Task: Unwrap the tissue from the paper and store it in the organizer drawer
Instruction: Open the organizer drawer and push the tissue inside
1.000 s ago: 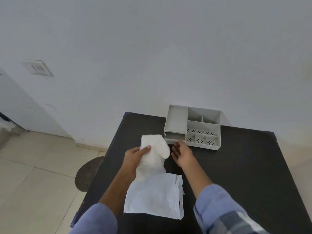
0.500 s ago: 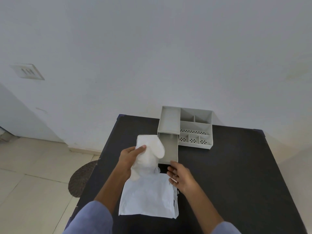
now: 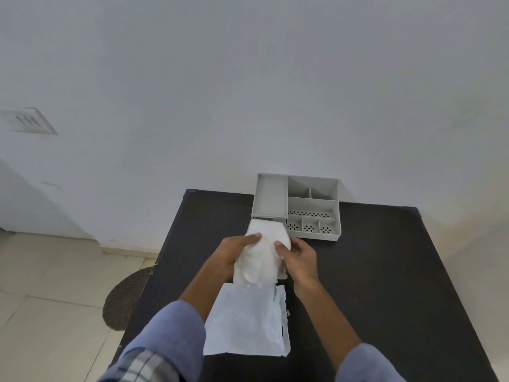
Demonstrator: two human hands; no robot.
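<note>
A soft white tissue bundle (image 3: 261, 253) is held up in front of the grey organizer (image 3: 312, 201), which stands at the table's far edge by the wall. My left hand (image 3: 234, 253) grips the tissue's left side and my right hand (image 3: 298, 255) grips its right side. The tissue covers the pulled-out drawer below the organizer's left tray, so the drawer is mostly hidden. The flat white wrapping paper (image 3: 246, 322) lies spread on the black table (image 3: 371, 285) just below my hands.
A white wall rises right behind the organizer. The table's left edge drops to a tiled floor, where a round woven mat (image 3: 124, 299) lies. A wall switch plate (image 3: 29, 121) is at the far left.
My right hand pulled the drawer out, then let go of it and came up to grip the tissue. Both hands moved the tissue forward over the drawer.
</note>
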